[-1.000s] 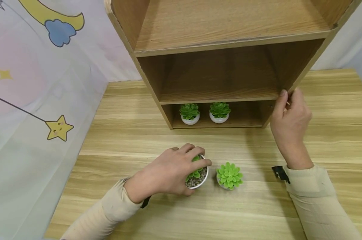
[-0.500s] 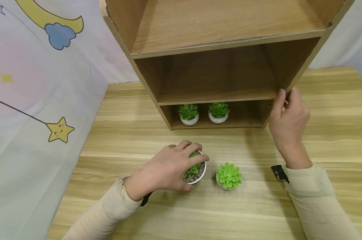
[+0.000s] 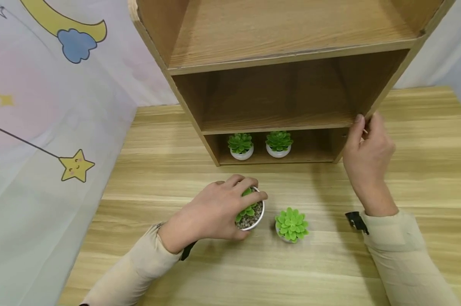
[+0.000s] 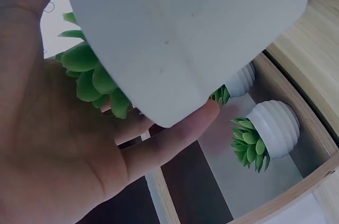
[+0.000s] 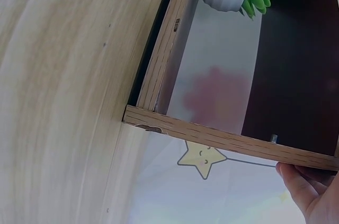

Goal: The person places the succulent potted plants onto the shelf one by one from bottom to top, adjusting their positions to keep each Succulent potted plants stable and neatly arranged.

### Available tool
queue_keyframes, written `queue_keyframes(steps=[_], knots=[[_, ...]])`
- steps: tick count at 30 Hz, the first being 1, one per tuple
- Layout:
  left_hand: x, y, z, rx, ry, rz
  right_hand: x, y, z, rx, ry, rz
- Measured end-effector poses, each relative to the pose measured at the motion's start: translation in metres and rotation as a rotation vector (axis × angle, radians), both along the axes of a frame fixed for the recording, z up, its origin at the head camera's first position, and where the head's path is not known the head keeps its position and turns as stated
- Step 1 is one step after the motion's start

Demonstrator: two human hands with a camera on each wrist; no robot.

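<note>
My left hand (image 3: 220, 212) grips a potted succulent (image 3: 249, 219) by its rim, fingers on the far side and thumb on the near side. Its white tapered pot (image 4: 185, 38) fills the top of the left wrist view, with green leaves against the palm and pebbles inside. At its right, a light green succulent (image 3: 291, 225) in a small pale pot stands on the table. My right hand (image 3: 369, 163) holds the right side edge of the wooden shelf (image 3: 295, 57), thumb in front; some of its fingers are hidden behind the panel.
Inside the shelf's bottom compartment stand two succulents, a left one (image 3: 241, 148) and a right one (image 3: 278, 145), in ribbed white pots. The wood-grain table (image 3: 146, 170) runs beneath everything. A printed cloth (image 3: 31, 178) hangs along the left and back.
My left hand has moved the potted succulent slightly forward, toward the shelf. The right hand keeps its hold on the shelf edge, and the other succulents stay put.
</note>
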State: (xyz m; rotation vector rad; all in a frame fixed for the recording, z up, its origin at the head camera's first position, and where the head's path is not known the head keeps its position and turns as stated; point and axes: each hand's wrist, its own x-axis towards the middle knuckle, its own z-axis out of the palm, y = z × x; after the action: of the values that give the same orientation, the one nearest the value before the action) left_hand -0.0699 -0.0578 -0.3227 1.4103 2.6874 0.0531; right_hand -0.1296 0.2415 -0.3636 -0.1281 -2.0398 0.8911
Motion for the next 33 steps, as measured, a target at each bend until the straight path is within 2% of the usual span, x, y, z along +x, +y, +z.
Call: queue_keyframes(steps=[13, 33], knots=[[0.001, 0.003, 0.0, -0.001, 0.009, 0.03, 0.0, 0.0, -0.002, -0.001, -0.011, 0.025], [-0.009, 0.008, 0.002, 0.029, 0.041, 0.021, 0.002, 0.001, 0.0, -0.005, -0.012, 0.017]])
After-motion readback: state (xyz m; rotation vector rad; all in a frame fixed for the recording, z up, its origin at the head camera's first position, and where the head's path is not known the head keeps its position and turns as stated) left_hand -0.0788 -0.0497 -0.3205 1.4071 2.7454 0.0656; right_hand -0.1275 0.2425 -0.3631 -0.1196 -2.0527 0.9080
